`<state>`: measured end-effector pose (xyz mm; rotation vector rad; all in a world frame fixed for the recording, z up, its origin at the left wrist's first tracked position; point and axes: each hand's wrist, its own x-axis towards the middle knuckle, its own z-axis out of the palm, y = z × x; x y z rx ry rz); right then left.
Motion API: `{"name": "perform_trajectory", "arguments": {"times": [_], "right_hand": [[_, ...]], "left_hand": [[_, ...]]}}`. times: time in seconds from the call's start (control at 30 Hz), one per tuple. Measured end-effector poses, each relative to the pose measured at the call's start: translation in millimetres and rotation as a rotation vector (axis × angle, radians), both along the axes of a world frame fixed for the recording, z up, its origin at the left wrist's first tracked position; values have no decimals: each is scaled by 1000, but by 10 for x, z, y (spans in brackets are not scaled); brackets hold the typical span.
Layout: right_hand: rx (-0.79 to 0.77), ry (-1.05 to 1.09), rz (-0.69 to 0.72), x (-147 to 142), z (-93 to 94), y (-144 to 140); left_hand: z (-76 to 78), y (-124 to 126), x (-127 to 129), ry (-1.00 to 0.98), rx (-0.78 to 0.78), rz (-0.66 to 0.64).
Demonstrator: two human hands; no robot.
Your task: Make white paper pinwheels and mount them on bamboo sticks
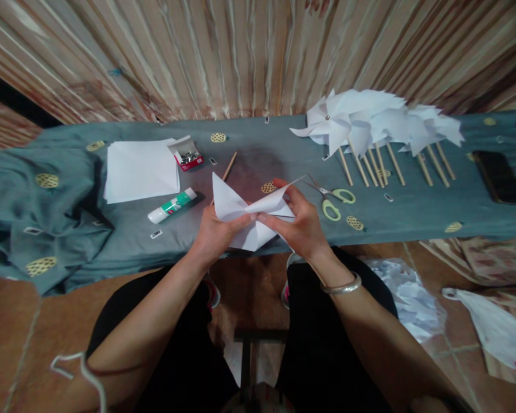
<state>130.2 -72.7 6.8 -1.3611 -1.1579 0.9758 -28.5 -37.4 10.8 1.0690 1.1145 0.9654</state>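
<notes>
White cut paper square (249, 215) is pinched in your left hand (215, 229) and right hand (298, 221); keep each folded corner centred, fingers closed firmly.

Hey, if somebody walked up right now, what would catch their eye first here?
Probably the folded white paper pinched between the left hand and right hand at the near edge of the grey cloth. Next, the row of finished paper pinwheels on sticks, far right, with green-handled scissors beside the right hand.

White paper (258, 215), cut and half folded, corners bent toward the middle. It's up off the table's near edge, pinched at its centre.
</notes>
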Motion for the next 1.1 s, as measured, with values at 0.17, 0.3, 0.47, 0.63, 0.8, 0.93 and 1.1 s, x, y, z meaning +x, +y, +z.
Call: {"name": "perform_trajectory", "arguments": {"times": [0.17, 0.3, 0.47, 0.63, 0.8, 0.93, 1.1], "right_hand": [[-3, 33, 19, 7, 32, 2], [20, -3, 17, 25, 24, -4], [71, -144, -59, 64, -33, -4], [280, -510, -180, 101, 62, -33], [356, -695, -37, 52, 147, -48], [350, -737, 16, 20, 84, 1], [361, -722, 21, -2, 18, 60]], "left_hand": [[-20, 3, 12, -82, -51, -12], [-50, 8, 29, -158, -106, -28], [-82, 27, 84, -262, -161, 23], [-75, 39, 123, -322, -192, 82], [-73, 44, 135, -357, -196, 80], [-97, 64, 148, -359, -180, 66], [-110, 74, 129, -339, -199, 71]]}}
